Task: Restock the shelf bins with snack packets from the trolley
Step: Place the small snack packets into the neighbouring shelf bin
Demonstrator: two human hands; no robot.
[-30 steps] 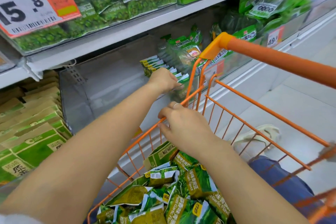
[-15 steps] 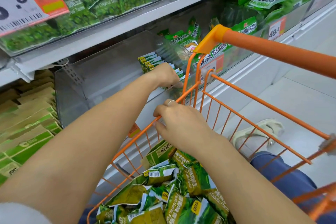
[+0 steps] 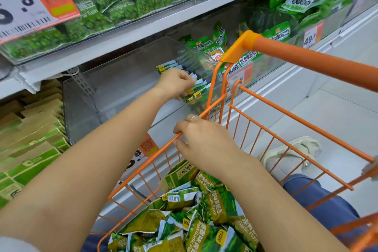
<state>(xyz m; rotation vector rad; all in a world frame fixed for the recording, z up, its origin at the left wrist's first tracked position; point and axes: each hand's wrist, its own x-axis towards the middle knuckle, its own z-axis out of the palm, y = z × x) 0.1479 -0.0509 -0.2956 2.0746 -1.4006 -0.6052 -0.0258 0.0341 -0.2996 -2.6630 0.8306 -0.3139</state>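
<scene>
Packets [image 3: 196, 90] stand in a row at the bin's [image 3: 114, 88] right end, my left hand [image 3: 176, 84] clutching them; my right hand [image 3: 202, 143] grasps the trolley's [image 3: 286, 141] left rim.

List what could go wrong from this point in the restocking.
1. The left hand presses on a standing row of packets at the right end of the clear bin; nothing shows on the row's open side, so it could topple when let go.
2. The right hand grips the trolley rim, so only one hand steadies the row.
3. The trolley corner sits close to the bin front and might knock it if the trolley rolls.
</scene>
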